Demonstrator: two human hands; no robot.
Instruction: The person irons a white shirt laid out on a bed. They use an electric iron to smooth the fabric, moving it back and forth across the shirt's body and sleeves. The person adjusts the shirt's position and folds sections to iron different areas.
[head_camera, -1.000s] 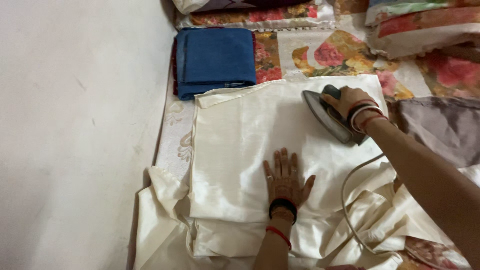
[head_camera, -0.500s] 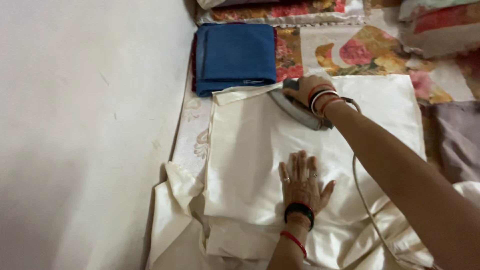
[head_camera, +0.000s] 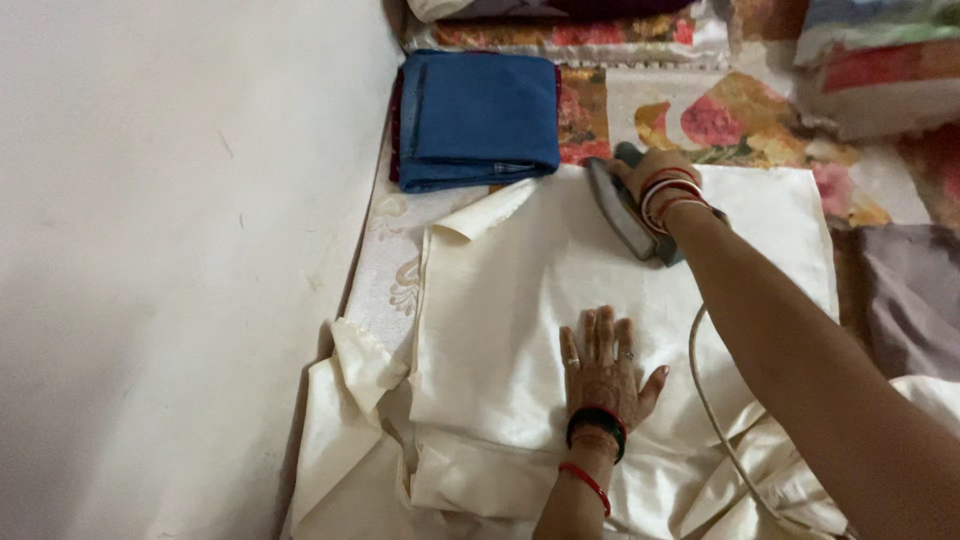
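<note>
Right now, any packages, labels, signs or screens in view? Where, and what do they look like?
None in view: no package, label, sign or screen.
Only cloth and an iron: cream fabric under the left hand, the right hand on the grey iron, a folded blue cloth at the far edge.

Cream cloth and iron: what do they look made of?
Cream cloth: looks like satin or silk-like weave, soft sheen, limp folds; fibre unclear. Iron in the right hand: grey metal-looking soleplate edge, dull; its top is hidden by the hand.
</note>
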